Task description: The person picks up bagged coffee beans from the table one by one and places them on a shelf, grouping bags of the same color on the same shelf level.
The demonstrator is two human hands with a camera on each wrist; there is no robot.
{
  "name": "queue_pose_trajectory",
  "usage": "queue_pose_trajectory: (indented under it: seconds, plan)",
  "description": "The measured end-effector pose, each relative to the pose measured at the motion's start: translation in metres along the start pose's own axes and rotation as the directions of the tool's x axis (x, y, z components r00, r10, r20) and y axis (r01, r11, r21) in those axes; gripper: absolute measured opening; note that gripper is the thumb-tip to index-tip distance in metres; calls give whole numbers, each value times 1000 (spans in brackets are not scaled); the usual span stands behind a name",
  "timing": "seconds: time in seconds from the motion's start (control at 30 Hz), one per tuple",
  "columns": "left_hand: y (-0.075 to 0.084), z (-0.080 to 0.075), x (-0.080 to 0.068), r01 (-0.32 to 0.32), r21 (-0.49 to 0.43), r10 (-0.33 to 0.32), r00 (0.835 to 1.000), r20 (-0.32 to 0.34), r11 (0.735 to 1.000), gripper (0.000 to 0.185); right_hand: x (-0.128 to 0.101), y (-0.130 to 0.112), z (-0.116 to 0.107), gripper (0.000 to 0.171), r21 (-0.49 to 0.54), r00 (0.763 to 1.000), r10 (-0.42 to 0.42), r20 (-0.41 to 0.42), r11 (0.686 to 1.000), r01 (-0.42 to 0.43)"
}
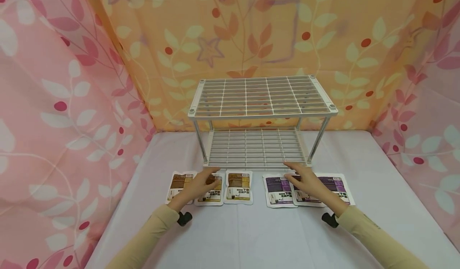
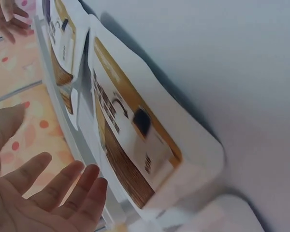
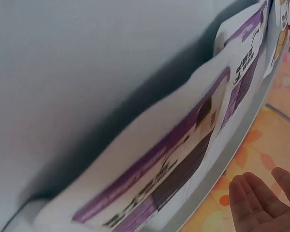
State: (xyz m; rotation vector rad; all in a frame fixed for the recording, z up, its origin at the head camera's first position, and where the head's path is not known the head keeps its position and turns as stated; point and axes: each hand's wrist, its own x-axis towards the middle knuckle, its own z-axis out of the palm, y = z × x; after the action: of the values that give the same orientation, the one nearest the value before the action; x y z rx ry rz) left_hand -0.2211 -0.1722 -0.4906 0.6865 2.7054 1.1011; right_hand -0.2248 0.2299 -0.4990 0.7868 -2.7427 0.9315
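Note:
My left hand (image 1: 198, 186) hovers over the brown-and-yellow pouches on the left, fingers relaxed and holding nothing. Beneath it lies the middle brown pouch (image 1: 210, 198), partly covered by the hand. One brown pouch (image 1: 176, 186) lies to its left and another brown pouch (image 1: 238, 187) to its right. Over the purple pouches, my right hand (image 1: 312, 184) has its thumb and fingers spread apart, with nothing between them. A purple pouch (image 1: 279, 191) lies left of that hand; two more overlap under it, including the right-hand purple pouch (image 1: 338, 184). In the left wrist view, loose fingers (image 2: 70, 186) show beside a brown pouch (image 2: 130, 130).
A two-tier white wire rack (image 1: 264, 95) stands behind the pouches, its lower shelf (image 1: 256, 147) close to their far edges. White cloth covers the table (image 1: 251, 237). Patterned fabric (image 1: 230, 33) hangs at the back and both sides.

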Motion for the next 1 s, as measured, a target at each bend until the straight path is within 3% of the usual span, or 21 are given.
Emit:
queue_pose_trajectory:
  seconds: [0.4, 0.63, 0.8, 1.0]
  plan:
    - [1, 15, 7, -13, -76, 17, 998, 64, 997, 59, 10, -19, 32, 44, 61, 989, -144, -10, 988, 145]
    - [8, 19, 8, 30, -51, -28, 998, 51, 998, 59, 15, -32, 49, 43, 86, 991, -130, 39, 988, 127]
    - [14, 21, 9, 52, -39, -51, 998, 39, 998, 57, 22, -41, 60, 43, 94, 986, -162, 46, 983, 157]
    - [16, 25, 9, 62, -26, -61, 997, 38, 998, 53, 23, -52, 68, 43, 166, 982, -164, 98, 975, 146]
